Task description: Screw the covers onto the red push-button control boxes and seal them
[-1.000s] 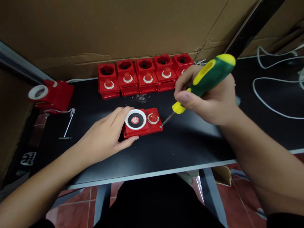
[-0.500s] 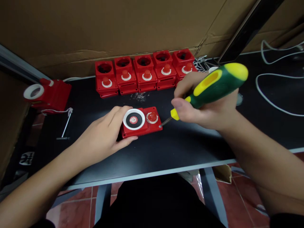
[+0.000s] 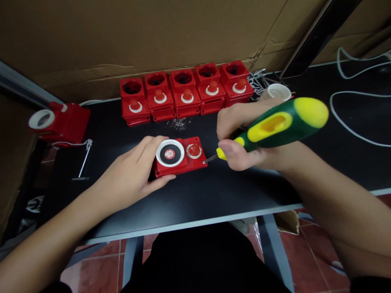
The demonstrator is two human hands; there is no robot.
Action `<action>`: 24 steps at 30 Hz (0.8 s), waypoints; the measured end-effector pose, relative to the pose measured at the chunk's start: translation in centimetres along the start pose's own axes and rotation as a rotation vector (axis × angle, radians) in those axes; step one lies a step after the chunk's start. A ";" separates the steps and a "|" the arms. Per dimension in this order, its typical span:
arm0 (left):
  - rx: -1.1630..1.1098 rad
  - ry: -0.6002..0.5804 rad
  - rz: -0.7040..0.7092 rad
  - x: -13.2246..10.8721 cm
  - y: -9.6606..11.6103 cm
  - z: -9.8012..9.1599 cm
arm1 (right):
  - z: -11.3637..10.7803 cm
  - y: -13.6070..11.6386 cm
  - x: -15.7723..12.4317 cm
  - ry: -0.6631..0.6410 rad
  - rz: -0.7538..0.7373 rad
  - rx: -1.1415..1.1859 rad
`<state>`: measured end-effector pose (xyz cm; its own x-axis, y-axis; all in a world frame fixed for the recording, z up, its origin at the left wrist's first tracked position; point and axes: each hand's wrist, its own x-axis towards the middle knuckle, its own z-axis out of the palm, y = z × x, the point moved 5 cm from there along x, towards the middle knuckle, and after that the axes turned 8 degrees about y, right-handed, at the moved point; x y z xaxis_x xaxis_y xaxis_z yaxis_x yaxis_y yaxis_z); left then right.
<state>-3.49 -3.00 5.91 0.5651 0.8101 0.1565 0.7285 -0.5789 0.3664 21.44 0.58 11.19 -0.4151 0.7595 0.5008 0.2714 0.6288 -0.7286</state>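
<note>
A red alarm-like box (image 3: pixel 185 166) lies on the black table; it has a white ring with a dark disc at one end and a red dome lamp at the other. My left hand (image 3: pixel 139 169) is closed around its left end, thumb along the near side. Gripped in my right hand (image 3: pixel 241 142) is a screwdriver (image 3: pixel 271 124) with a green and yellow handle. The tool is tilted low, its tip at a screw in the box's near right corner.
Several similar red boxes (image 3: pixel 186 97) with open round holes stand along the cardboard wall. Another red box (image 3: pixel 69 120) sits at the left by a T-shaped metal rod (image 3: pixel 84 165). Small debris (image 3: pixel 179 123), a white cup (image 3: pixel 278 92) and a white cable (image 3: pixel 345 126) are also on the table.
The screwdriver's handle has swung lower and to the right, with its tip still at the same corner. A white cup behind my right hand shows more. My left hand keeps its hold.
</note>
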 end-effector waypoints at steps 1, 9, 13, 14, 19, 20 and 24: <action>0.001 0.005 0.000 0.0 0.0 0.0 | 0.1 0.1 0.0 -0.004 -0.009 0.010; -0.002 -0.007 -0.032 0.0 0.0 -0.3 | 0.2 0.7 -0.1 -0.119 -0.256 0.072; 0.006 -0.010 -0.036 0.1 -0.1 -0.3 | 0.1 1.0 -0.1 -0.103 -0.225 0.092; 0.006 -0.007 -0.037 0.1 -0.1 -0.3 | 0.1 1.0 0.0 -0.089 -0.221 0.102; -0.015 0.001 -0.044 0.1 -0.1 -0.3 | 0.0 0.9 0.2 -0.076 -0.197 0.138; -0.015 0.001 -0.042 0.1 0.0 -0.3 | 0.0 1.0 0.2 -0.076 -0.187 0.143; 0.001 -0.001 -0.030 0.2 0.1 -0.3 | 0.3 1.3 0.0 -0.081 -0.129 0.152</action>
<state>-3.44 -2.90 6.20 0.5433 0.8270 0.1443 0.7454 -0.5543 0.3702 21.57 1.36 10.12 -0.5080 0.6543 0.5602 0.0794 0.6832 -0.7259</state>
